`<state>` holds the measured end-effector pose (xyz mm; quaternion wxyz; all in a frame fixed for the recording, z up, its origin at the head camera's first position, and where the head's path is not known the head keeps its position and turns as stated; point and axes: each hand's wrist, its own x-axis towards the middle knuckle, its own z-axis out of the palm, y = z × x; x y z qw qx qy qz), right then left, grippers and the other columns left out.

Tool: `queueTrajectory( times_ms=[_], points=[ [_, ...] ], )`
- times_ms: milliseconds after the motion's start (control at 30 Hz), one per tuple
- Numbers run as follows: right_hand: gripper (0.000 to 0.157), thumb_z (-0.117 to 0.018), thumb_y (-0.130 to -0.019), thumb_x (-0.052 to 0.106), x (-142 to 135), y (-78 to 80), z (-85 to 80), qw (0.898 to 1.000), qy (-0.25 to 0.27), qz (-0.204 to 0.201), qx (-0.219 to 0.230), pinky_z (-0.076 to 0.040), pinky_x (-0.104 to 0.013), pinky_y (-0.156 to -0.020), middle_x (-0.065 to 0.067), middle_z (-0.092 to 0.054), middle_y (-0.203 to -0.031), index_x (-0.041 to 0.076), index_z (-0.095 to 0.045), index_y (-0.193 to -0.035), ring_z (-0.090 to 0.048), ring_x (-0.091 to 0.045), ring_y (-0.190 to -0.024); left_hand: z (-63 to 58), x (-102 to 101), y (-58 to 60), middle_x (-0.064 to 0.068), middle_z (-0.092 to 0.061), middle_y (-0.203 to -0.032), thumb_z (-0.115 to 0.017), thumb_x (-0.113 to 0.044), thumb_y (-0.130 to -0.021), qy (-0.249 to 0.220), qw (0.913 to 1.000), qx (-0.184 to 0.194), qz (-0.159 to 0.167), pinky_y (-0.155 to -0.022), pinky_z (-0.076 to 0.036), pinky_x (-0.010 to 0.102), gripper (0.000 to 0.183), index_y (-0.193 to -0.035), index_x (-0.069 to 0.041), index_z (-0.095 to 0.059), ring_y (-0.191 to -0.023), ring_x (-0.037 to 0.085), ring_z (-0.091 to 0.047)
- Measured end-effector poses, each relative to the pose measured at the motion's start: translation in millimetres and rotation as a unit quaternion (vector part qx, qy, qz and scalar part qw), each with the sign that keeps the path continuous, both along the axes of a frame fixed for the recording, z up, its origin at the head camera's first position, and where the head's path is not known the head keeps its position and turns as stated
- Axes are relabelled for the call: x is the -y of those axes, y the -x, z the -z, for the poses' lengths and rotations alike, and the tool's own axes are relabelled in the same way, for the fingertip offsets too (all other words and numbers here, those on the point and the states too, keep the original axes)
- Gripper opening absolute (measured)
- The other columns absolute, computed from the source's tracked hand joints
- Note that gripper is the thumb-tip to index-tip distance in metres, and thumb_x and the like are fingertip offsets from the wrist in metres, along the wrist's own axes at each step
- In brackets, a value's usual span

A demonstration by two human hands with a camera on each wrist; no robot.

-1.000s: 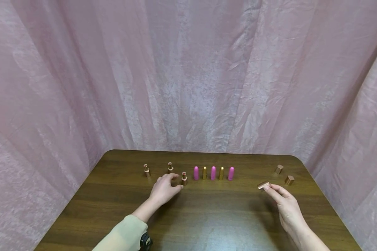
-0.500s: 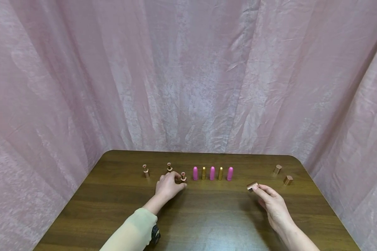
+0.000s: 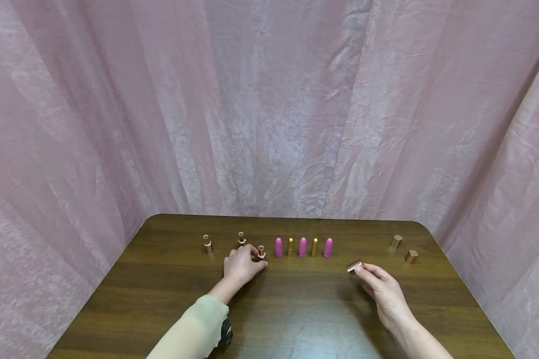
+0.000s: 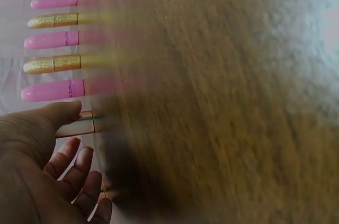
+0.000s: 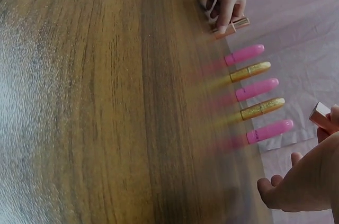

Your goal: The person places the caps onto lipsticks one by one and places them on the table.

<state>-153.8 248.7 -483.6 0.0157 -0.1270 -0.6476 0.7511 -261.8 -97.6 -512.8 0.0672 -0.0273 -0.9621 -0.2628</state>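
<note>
In the head view my left hand (image 3: 240,265) pinches an uncapped rose-gold lipstick (image 3: 261,251) that stands upright on the table. Thumb and fingers lie on either side of its base (image 4: 79,124) in the left wrist view; the other fingers hang loosely curled. To the right, my right hand (image 3: 386,294) holds a rose-gold lipstick cap (image 3: 355,266) tilted above the table, between thumb and fingers. Its open end points left. The right wrist view shows this cap (image 5: 320,115) at the frame's edge, partly covered by the hand.
Two more uncapped lipsticks stand at the left, one far left (image 3: 208,245) and one behind my left hand (image 3: 241,239). A row of pink tubes (image 3: 303,247) and gold tubes (image 3: 314,248) fills the middle. Two caps, one rear (image 3: 397,242) and one front (image 3: 411,257), stand right.
My left hand has moved right and its thumb and fingers have come together on the lipstick. My right hand has carried the cap leftward, toward the row of tubes.
</note>
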Motion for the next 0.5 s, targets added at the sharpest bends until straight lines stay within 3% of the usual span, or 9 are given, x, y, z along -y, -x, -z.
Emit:
queueTrajectory(
  times_ms=[267,500],
  points=[
    [0.005,-0.072,-0.096,0.021,1.7,0.7,-0.3,1.000,-0.011,-0.004,0.001,-0.039,-0.040,-0.106,0.017,-0.067,-0.103,0.025,-0.074,-0.099,-0.055,-0.002,-0.108,3.7,-2.2,3.2,-0.006,-0.067,-0.094,-0.084,-0.041,-0.079,0.010,0.9999,-0.001,0.003,-0.080,-0.043,0.049,0.029,-0.093,-0.022,-0.068,-0.100,0.031,-0.060],
    [0.006,-0.072,-0.097,0.020,4.8,0.1,-2.8,1.000,0.009,-0.003,-0.004,-0.040,-0.040,-0.105,0.015,-0.068,-0.102,0.026,-0.072,-0.095,-0.057,-0.004,-0.107,-1.9,3.2,-0.9,-0.004,-0.068,-0.094,-0.083,-0.037,-0.077,-0.002,0.9996,-0.001,0.027,-0.080,-0.046,0.049,0.028,-0.090,-0.020,-0.065,-0.095,0.030,-0.062]
  ],
)
